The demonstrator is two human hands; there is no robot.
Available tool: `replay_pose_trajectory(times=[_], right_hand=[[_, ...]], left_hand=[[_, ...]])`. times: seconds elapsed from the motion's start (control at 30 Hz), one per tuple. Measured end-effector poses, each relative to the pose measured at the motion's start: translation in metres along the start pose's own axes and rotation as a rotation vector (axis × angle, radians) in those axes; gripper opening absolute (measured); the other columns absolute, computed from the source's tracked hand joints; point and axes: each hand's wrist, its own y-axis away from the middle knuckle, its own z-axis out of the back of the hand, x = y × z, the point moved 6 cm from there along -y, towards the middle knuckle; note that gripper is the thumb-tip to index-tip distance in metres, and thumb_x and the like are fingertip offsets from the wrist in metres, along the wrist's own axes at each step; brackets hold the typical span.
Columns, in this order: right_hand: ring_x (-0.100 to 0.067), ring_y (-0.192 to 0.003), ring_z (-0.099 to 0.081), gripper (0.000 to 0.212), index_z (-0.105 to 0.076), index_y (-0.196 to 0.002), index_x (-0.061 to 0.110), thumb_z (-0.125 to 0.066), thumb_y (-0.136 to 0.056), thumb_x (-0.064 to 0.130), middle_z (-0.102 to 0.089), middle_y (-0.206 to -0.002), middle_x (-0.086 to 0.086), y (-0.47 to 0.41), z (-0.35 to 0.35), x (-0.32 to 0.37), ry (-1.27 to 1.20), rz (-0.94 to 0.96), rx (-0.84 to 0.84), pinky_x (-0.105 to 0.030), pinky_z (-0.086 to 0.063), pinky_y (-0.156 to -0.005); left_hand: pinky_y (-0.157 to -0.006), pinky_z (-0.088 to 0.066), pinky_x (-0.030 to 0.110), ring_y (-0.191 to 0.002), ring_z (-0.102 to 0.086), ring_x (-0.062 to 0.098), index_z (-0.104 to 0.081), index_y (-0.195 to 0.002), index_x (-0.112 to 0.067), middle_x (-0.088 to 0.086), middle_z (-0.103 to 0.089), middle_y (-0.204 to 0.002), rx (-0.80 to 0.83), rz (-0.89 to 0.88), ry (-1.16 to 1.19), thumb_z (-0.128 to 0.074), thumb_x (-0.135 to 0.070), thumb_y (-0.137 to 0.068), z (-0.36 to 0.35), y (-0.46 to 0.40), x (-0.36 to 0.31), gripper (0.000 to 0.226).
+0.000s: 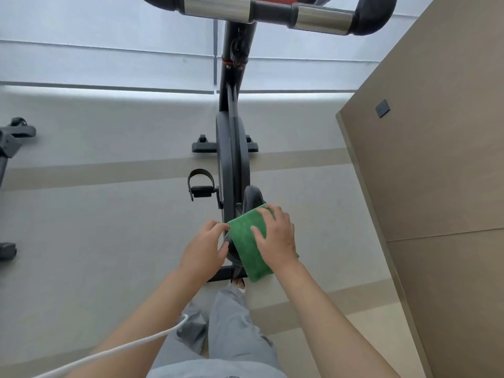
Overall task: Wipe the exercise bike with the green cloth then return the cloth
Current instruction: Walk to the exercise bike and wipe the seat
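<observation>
While the view looks steeply down from the head camera, a second machine [12,137] appears partly at the far left edge, standing on the pale floor [95,227]. Further right, a white cable [122,347] crosses the lower left beside the person's left forearm. The left hand [204,248] rests with loosely curled fingers against the left side of the saddle [252,197], its fingertips touching the left edge of the green cloth [246,241]; it clasps nothing firmly. At centre stands the exercise bike [231,159], with its pedal [200,184] projecting left, its stem rising to the handlebar [272,9] at the top. The green cloth lies spread over the rear of the saddle, hiding most of it, only the black nose showing beyond. The right hand [275,237] lies flat and spread on the cloth's right portion, pressing it down, fingers apart. Grey trousers [234,328] show below. A tan panel [436,186] fills the right side.
</observation>
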Motion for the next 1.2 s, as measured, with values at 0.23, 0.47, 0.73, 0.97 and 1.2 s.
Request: replay_pose_trajectory(times=[0.23,0.47,0.73,0.97,1.2], right_hand=[[-0.025,-0.164,0.011,0.086,-0.012,-0.17,0.028,-0.026,-0.1,0.076,0.005,-0.178,0.002,0.06,-0.054,-0.015,0.182,-0.016,0.17,-0.056,-0.001,-0.13],[-0.035,-0.164,0.002,0.089,-0.007,-0.17,0.019,-0.028,-0.101,0.071,0.001,-0.179,-0.007,0.031,-0.072,0.0,0.242,-0.049,0.089,-0.062,-0.01,-0.13],[-0.043,-0.159,-0.018,0.092,0.003,-0.169,0.022,-0.043,-0.099,0.059,0.0,-0.177,-0.013,-0.04,-0.067,0.006,0.243,-0.118,0.109,-0.061,-0.027,-0.124],[-0.042,-0.129,-0.051,0.079,-0.018,-0.165,0.019,-0.053,-0.101,0.048,-0.029,-0.164,-0.018,-0.099,-0.063,0.006,0.155,-0.151,0.111,-0.053,-0.052,-0.1],[-0.039,-0.134,-0.049,0.082,-0.007,-0.169,0.017,-0.046,-0.105,0.051,-0.022,-0.169,-0.019,-0.066,-0.056,-0.002,0.202,-0.102,0.12,-0.05,-0.048,-0.107]], left_hand=[[-0.104,-0.05,0.033,-0.129,-0.057,0.014,-0.057,-0.144,-0.023,-0.009,-0.052,-0.147,0.111,-0.003,0.006,-0.067,-0.022,-0.097,-0.021,0.011,0.013,0.048],[-0.102,-0.051,0.034,-0.125,-0.061,0.018,-0.062,-0.139,-0.021,-0.009,-0.056,-0.146,0.059,0.097,0.024,-0.061,-0.014,-0.098,-0.014,0.01,0.038,0.042],[-0.105,-0.047,0.03,-0.129,-0.057,0.016,-0.058,-0.144,-0.024,-0.01,-0.052,-0.149,0.155,0.069,0.02,-0.058,-0.013,-0.097,-0.023,0.004,0.037,0.048],[-0.097,-0.046,0.026,-0.122,-0.06,0.012,-0.061,-0.14,-0.029,-0.015,-0.054,-0.146,0.108,0.142,0.023,-0.06,-0.014,-0.098,-0.014,0.014,0.057,0.045],[-0.096,-0.049,0.027,-0.112,-0.063,0.008,-0.059,-0.142,-0.032,-0.02,-0.051,-0.146,0.207,0.108,-0.005,-0.057,-0.017,-0.1,-0.018,0.021,0.042,0.044]])
